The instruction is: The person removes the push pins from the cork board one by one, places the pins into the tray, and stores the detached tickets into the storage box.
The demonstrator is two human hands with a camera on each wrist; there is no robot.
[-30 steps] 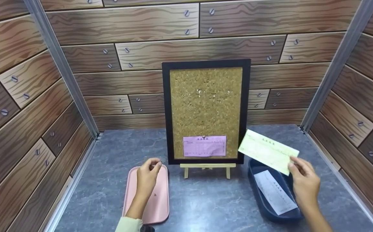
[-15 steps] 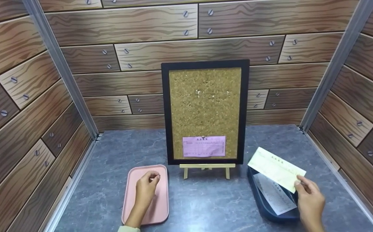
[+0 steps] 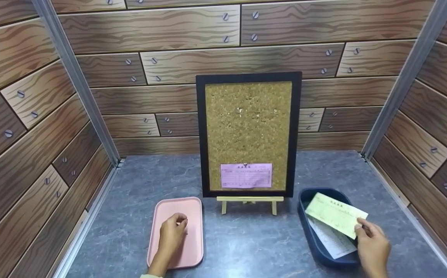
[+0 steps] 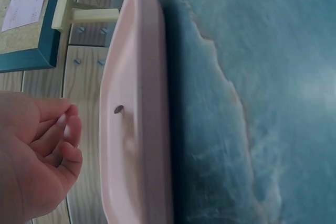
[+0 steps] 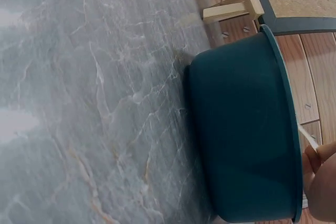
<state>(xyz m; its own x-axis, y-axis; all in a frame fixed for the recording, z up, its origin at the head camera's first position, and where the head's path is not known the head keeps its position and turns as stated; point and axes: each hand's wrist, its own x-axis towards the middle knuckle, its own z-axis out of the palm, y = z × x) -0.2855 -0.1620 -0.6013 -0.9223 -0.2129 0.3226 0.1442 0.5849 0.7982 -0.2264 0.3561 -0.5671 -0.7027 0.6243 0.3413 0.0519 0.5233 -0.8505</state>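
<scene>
My right hand [image 3: 374,244] pinches a pale green printed slip [image 3: 337,214] by its right corner, over a dark blue bin [image 3: 309,241]. A white printed slip [image 3: 333,239] lies inside the bin, partly covered by the green one. In the right wrist view the bin's wall [image 5: 244,129] hides most of the slip. My left hand [image 3: 172,233] is above a pink tray [image 3: 194,247], curled, thumb and forefinger tips together. I cannot tell whether a small thing is between them. A thumbtack [image 4: 119,109] shows at the tray in the left wrist view.
A black-framed cork board [image 3: 250,131] stands on a small wooden easel [image 3: 250,199] behind the tray and bin. A purple printed slip [image 3: 246,177] is pinned low on it. Wood-patterned walls [image 3: 192,27] enclose the grey marbled tabletop [image 3: 246,239].
My right hand has lowered the green slip from beside the board to over the bin, moving it slightly right. My left hand has come down and back over the pink tray.
</scene>
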